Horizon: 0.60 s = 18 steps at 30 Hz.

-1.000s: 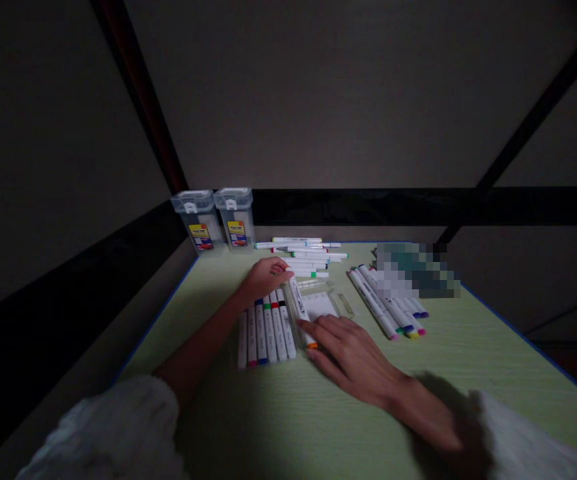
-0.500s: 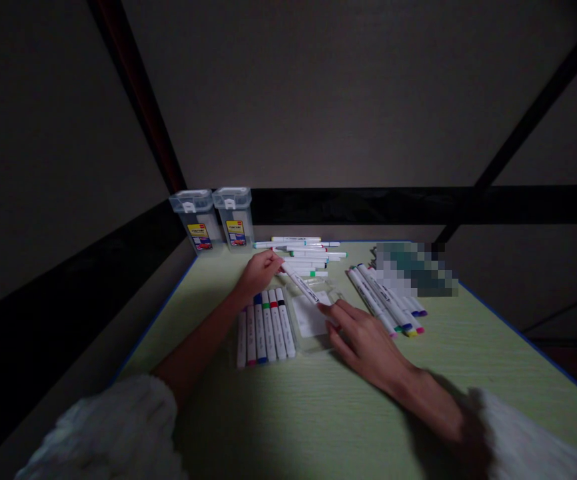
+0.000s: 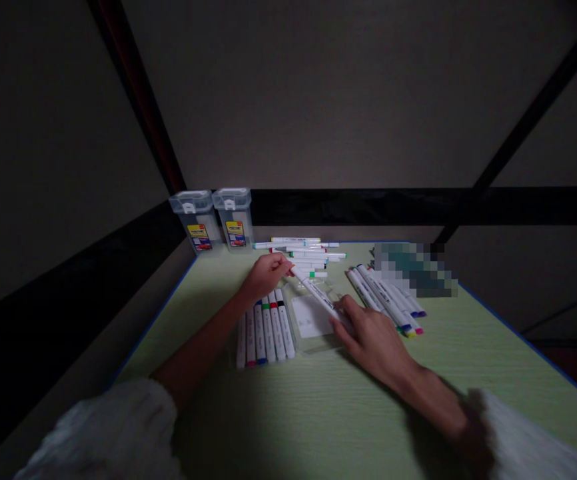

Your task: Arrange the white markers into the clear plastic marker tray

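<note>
A white marker (image 3: 314, 291) slants between my hands, over the open clear plastic case. My left hand (image 3: 266, 275) pinches its upper end, where a bit of orange shows. At the lower end, the fingers of my right hand (image 3: 376, 339) close around it and cover its tip. Several white markers (image 3: 267, 331) with coloured bands and ends lie side by side in the left half of the case. A white card (image 3: 312, 316) lies in the case's right half, below the held marker.
Loose markers (image 3: 308, 255) lie across the back of the table (image 3: 288, 413). Another bundle of markers (image 3: 383, 297) rests to the right, beside a pixelated greenish item (image 3: 413, 270). Two lidded clear boxes (image 3: 199, 223) with yellow labels stand at the back left.
The held marker has shifted right and towards me, with more of its length showing. My left hand moved slightly right, and my right hand slid right and curled further round the lower end.
</note>
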{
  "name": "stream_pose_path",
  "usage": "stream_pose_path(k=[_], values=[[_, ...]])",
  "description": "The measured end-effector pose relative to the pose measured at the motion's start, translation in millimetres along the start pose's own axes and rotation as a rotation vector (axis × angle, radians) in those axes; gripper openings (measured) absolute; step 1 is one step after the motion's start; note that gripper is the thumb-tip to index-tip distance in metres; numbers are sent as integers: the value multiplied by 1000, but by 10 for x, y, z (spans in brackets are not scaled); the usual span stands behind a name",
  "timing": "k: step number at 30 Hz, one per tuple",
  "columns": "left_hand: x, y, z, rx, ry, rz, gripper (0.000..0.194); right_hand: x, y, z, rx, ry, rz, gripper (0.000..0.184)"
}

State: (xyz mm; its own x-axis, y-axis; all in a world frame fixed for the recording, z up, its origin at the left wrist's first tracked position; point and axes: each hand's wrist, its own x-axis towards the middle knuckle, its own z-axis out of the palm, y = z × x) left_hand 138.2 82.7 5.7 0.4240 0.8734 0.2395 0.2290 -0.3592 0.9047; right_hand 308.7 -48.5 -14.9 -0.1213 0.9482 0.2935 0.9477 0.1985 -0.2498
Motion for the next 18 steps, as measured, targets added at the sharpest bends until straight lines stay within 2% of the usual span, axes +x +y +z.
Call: stream_pose_path(k=[9,18], values=[[-27,109,38,-14,-40,62,13,3,15,-57,-15,-25,72,23],[-65,204,39,-8,-89,119,21,0,43,-99,-50,-4,-12,23]])
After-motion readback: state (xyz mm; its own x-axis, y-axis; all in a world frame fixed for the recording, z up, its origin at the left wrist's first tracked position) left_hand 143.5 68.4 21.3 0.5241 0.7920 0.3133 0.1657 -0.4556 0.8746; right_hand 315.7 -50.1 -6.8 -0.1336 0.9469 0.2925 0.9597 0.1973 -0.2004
